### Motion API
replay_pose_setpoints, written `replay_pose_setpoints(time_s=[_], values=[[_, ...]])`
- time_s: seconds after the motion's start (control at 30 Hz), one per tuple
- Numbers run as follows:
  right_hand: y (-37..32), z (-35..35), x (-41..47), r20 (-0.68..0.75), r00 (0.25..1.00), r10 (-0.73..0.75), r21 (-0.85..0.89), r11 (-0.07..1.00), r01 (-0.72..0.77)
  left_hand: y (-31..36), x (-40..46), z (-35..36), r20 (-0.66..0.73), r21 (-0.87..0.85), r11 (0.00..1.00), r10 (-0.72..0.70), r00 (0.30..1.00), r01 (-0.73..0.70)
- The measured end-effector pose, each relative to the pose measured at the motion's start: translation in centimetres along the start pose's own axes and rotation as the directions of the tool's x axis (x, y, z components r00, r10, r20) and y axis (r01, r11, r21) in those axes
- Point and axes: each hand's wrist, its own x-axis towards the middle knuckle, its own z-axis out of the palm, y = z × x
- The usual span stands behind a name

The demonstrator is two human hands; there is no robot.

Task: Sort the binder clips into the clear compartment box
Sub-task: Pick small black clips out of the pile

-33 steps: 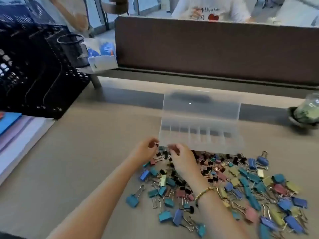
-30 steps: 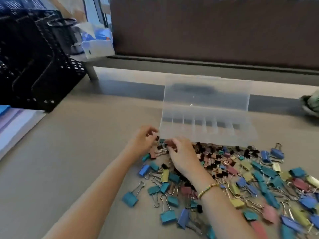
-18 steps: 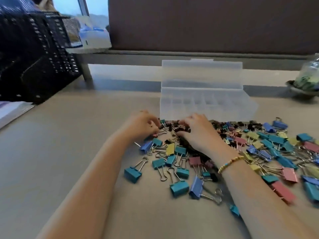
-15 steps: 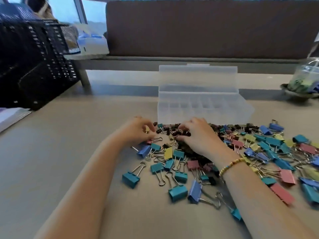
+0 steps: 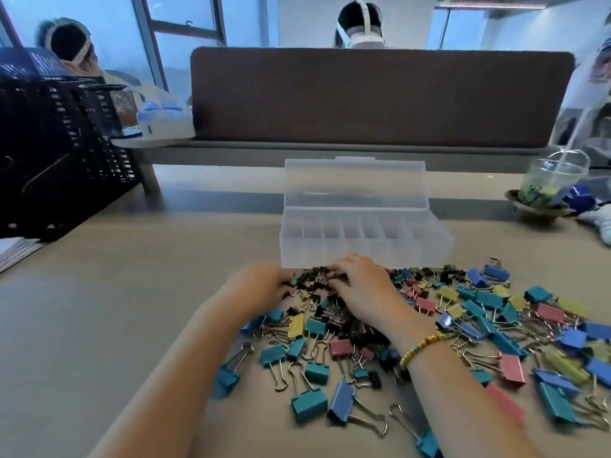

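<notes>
A clear compartment box (image 5: 363,254) stands open on the desk, its lid (image 5: 355,183) upright behind it and the visible compartments holding nothing. Right in front of it lies a heap of small black binder clips (image 5: 317,281). My left hand (image 5: 256,285) and my right hand (image 5: 367,289) both rest on this heap, fingers curled down into the black clips. Larger teal, blue, yellow and pink binder clips (image 5: 489,312) spread to the right and toward me, among them a big teal clip (image 5: 309,404). A beaded bracelet (image 5: 421,345) circles my right wrist.
A black mesh organiser (image 5: 56,153) stands at the left, with papers (image 5: 16,249) beside it. A brown partition (image 5: 380,97) closes the far side, with people behind it. A cup with a green drink (image 5: 552,183) sits at the right on a saucer.
My view has tilted up and closer to the desk. Both hands have settled lower onto the black clips at the box's front wall. The box has not moved.
</notes>
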Motion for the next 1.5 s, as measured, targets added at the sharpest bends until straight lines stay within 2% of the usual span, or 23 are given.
replay_pose_setpoints(time_s=[0.17, 0.3, 0.5, 0.6, 0.77, 0.9, 1.03, 1.3, 1.4, 1.5], values=[[0.5, -1.6, -0.3, 0.136, 0.991, -0.003, 0.009, 1.0, 0.001, 1.2, -0.4, -0.2, -0.031, 0.061, 0.991, 0.119, 0.992, -0.117], [1.0, -2.1, -1.0, 0.168, 0.986, -0.014, 0.006, 1.0, 0.014, 0.6, -1.5, -1.0, -0.056, -0.175, 0.968, 0.173, 0.983, -0.18], [0.1, -1.6, -1.6, 0.196, 0.98, -0.046, -0.045, 0.997, 0.056, -0.2, -2.5, -1.5, 0.186, -0.166, 0.974, 0.188, 0.964, -0.157], [0.2, -1.4, -1.6, 0.191, 0.981, -0.042, -0.041, 0.998, 0.051, -0.7, -2.6, -1.6, 0.255, -0.157, 0.972, 0.209, 0.944, -0.173], [-0.5, 0.0, -1.1, 0.098, 0.991, -0.089, -0.047, 0.994, 0.094, -1.3, -2.2, -1.5, 0.073, -0.295, 0.945, 0.17, 0.983, -0.141], [-0.2, 0.2, -1.0, 0.146, 0.988, -0.058, -0.047, 0.997, 0.065, -1.3, -2.3, -0.9, 0.109, -0.155, 0.982, 0.121, 0.987, -0.103], [0.4, -0.4, -1.1, 0.197, 0.98, -0.013, -0.064, 0.998, 0.026, -0.2, -2.3, -0.8, 0.074, -0.13, 0.981, 0.155, 0.985, -0.144], [-0.2, -0.1, -0.5, 0.264, 0.964, -0.04, 0.027, 0.999, 0.034, 0.6, -2.0, -0.8, 0.0, -0.228, 0.958, 0.179, 0.984, -0.174], [0.2, -0.3, -0.6, 0.25, 0.968, -0.026, 0.026, 0.999, 0.02, 0.1, -2.2, -1.2, 0.008, -0.294, 0.941, 0.181, 0.983, -0.171], [0.3, -0.5, -0.9, 0.25, 0.967, -0.043, 0.024, 0.999, 0.038, -0.3, -2.7, -1.8, 0.062, -0.277, 0.946, 0.192, 0.979, -0.168]])
